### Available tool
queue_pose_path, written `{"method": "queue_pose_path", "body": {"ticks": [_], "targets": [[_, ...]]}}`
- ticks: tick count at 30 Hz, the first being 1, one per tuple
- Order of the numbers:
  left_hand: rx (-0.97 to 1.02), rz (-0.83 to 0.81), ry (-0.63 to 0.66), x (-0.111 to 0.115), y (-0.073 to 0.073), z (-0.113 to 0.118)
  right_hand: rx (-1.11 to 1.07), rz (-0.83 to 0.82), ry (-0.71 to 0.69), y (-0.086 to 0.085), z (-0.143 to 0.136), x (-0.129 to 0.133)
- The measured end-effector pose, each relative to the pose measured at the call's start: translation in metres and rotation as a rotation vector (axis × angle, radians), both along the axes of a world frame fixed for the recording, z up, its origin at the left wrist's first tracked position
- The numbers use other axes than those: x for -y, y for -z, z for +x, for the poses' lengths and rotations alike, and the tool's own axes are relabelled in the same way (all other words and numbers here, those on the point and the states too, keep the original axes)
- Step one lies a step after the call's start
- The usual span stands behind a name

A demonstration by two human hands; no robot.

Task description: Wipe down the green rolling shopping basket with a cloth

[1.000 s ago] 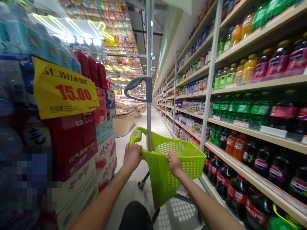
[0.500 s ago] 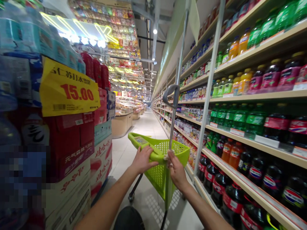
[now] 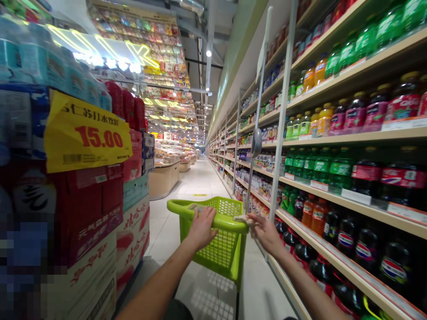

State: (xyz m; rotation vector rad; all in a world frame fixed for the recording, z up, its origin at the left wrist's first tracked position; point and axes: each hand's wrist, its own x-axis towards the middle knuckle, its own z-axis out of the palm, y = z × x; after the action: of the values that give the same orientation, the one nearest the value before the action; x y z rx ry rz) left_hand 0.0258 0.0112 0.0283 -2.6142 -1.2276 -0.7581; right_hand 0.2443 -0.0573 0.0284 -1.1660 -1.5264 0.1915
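A lime-green shopping cart point(image 3: 218, 253) with a lattice basket stands in front of me. My left hand point(image 3: 202, 229) lies over its handle bar, fingers curled across the front and thumb toward the right. At the cart's right corner, my right hand point(image 3: 265, 231) pinches a crumpled whitish cloth point(image 3: 245, 218), which touches the end of the bar. Just beyond that hand rises a thin metal pole point(image 3: 252, 178) with a grey loop handle point(image 3: 256, 142) partway up. Where the pole's lower end meets the cart is hidden.
Shelves of bottled drinks point(image 3: 336, 162) run along the right side. Stacked drink cartons point(image 3: 131, 213) with a yellow price sign point(image 3: 88, 133) stand close on the left. A tiled aisle point(image 3: 191, 178) leads ahead past wooden display counters point(image 3: 165, 180).
The cart has turned, so its basket points more straight ahead. The pole and its grey handle have shifted right. My right hand has moved right with the cloth; my left stays on the bar.
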Motion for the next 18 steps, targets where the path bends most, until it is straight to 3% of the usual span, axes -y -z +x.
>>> {"method": "queue_pose_path", "body": {"ticks": [3,7,10,14,16,18], "targets": [[-0.004,0.019,-0.060,-0.006,0.000,-0.008,-0.098,-0.161,-0.013,-0.020,0.018,0.006],[-0.010,0.006,0.025,-0.001,0.000,-0.002,0.195,-0.181,0.127,-0.034,0.018,-0.009],[-0.006,0.007,0.082,0.007,0.000,0.009,0.400,-0.036,0.266,-0.021,-0.008,-0.028],[0.008,0.036,0.130,0.012,0.001,0.020,0.491,0.176,0.177,0.008,-0.047,-0.040],[-0.007,0.043,0.156,0.012,0.001,0.017,0.525,0.231,0.131,0.016,-0.046,-0.038],[0.016,0.033,0.092,0.009,0.001,0.009,0.570,0.214,0.156,0.019,-0.029,-0.034]]}}
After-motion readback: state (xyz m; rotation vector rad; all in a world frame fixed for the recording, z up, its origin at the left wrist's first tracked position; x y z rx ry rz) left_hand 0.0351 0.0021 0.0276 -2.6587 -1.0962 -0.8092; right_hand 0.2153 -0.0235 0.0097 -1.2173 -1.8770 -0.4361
